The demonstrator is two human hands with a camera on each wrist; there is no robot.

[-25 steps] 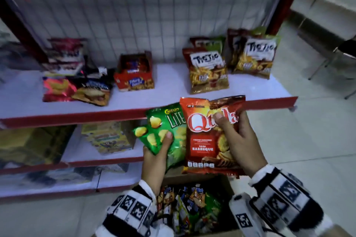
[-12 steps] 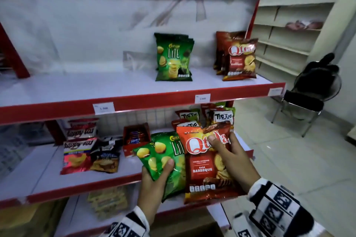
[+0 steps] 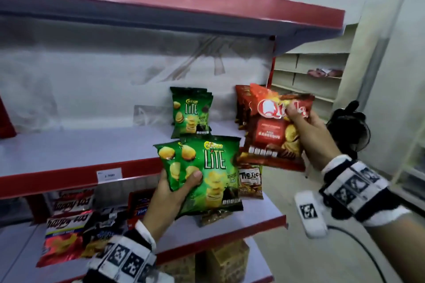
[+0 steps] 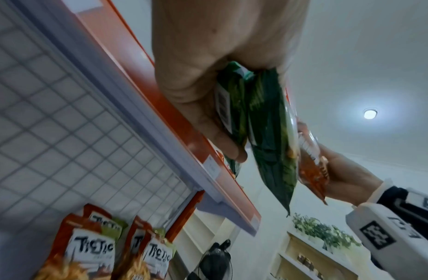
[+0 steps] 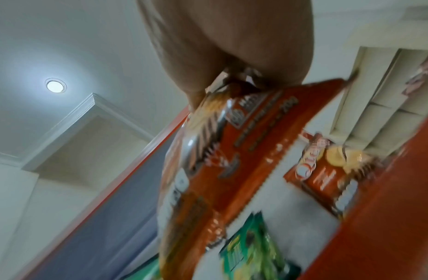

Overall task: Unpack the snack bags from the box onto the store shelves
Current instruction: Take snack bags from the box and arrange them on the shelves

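Your left hand (image 3: 169, 195) has its grip closed around two green Lite bags (image 3: 207, 174), thumb across the front, holding them upright in front of the red edge of the middle shelf (image 3: 69, 177). Your right hand (image 3: 310, 135) grips a red barbecue bag (image 3: 271, 135) near its top, tilted, at the shelf's right end, just in front of the red bags (image 3: 241, 103) already standing there. More green Lite bags (image 3: 190, 110) stand upright on that shelf, behind the ones you hold. Tic Tac bags (image 4: 93, 252) sit on the shelf below.
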